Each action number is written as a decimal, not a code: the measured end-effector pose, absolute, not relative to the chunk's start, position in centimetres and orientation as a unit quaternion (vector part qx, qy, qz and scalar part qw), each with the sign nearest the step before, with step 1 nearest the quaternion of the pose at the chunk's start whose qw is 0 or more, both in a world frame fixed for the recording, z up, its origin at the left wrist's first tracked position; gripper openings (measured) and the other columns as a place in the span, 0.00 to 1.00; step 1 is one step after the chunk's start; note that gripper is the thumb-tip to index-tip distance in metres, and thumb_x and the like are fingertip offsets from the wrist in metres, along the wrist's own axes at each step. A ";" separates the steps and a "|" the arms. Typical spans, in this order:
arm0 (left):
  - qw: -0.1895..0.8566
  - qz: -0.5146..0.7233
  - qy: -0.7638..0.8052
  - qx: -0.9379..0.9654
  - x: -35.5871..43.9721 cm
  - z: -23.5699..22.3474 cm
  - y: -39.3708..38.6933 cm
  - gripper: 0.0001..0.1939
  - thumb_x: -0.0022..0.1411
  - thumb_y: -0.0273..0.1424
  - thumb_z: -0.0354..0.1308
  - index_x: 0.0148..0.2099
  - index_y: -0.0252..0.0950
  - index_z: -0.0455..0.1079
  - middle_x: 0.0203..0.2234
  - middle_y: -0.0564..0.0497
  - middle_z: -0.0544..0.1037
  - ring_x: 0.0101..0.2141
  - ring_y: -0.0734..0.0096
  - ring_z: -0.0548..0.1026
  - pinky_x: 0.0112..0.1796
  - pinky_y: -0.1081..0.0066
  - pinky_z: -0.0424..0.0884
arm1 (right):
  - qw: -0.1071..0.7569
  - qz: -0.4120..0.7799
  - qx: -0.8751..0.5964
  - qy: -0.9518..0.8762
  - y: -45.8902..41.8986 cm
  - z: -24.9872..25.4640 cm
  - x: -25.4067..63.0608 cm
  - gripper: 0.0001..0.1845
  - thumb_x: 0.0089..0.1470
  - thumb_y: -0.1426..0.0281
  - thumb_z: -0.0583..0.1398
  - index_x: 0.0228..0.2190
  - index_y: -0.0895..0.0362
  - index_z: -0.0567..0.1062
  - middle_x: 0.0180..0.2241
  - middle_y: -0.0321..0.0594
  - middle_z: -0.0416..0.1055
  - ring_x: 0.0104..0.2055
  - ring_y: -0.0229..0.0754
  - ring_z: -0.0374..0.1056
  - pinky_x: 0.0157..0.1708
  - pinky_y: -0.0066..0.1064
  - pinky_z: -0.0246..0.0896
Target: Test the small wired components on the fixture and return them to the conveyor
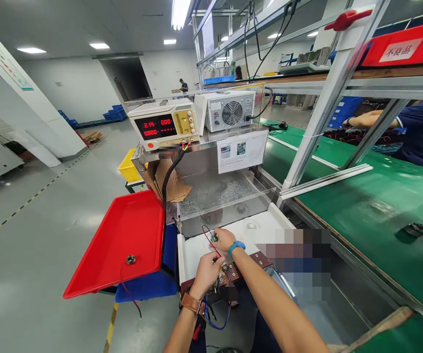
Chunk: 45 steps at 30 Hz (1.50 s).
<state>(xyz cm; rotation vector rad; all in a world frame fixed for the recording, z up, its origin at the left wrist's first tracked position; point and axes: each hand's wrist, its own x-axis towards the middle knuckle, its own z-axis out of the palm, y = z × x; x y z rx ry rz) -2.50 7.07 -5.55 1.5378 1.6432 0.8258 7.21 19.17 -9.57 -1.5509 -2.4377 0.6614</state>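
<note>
My right hand, with a blue band at its wrist, pinches a small green circuit board above the white work tray. From the board a red wire loops up and back down to my left hand. The left fingers are closed on this wire, close to a brown strip with metal terminals. A brown-strapped watch is on my left wrist. Several wires, among them a blue wire, hang below the strip. My fingers partly hide the board and the wire's end.
Left of the work tray, a red tray holds a small round board with a trailing wire. A power supply with red digits stands on the shelf ahead. To the right runs a green bench, with another person's arm beyond a post.
</note>
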 end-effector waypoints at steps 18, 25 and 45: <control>0.351 0.283 0.653 0.609 -2.2 -6.0 7.5 0.13 0.58 0.38 0.51 0.27 0.37 0.69 0.24 0.50 0.76 0.30 0.66 0.71 0.35 0.69 0.62 | 0.075 0.229 -0.516 -0.822 18.9 -8.5 7.2 0.21 0.48 0.59 0.67 0.42 0.55 0.74 0.42 0.43 0.76 0.44 0.47 0.70 0.38 0.30 0.55; 0.351 0.277 0.659 0.605 -2.1 -5.7 7.3 0.11 0.58 0.35 0.52 0.27 0.36 0.69 0.25 0.50 0.76 0.31 0.65 0.72 0.35 0.69 0.61 | 0.086 0.231 -0.522 -0.817 18.6 -8.3 7.1 0.19 0.47 0.60 0.67 0.40 0.54 0.74 0.40 0.41 0.76 0.44 0.46 0.70 0.38 0.30 0.55; 0.408 0.463 0.599 0.510 -2.8 -7.2 7.4 0.29 0.53 0.57 0.52 0.38 0.34 0.69 0.29 0.44 0.78 0.35 0.56 0.77 0.41 0.62 0.70 | 0.391 0.288 -0.532 -0.694 18.2 -6.0 8.3 0.12 0.46 0.62 0.64 0.32 0.55 0.73 0.21 0.31 0.66 0.26 0.38 0.62 0.28 0.28 0.51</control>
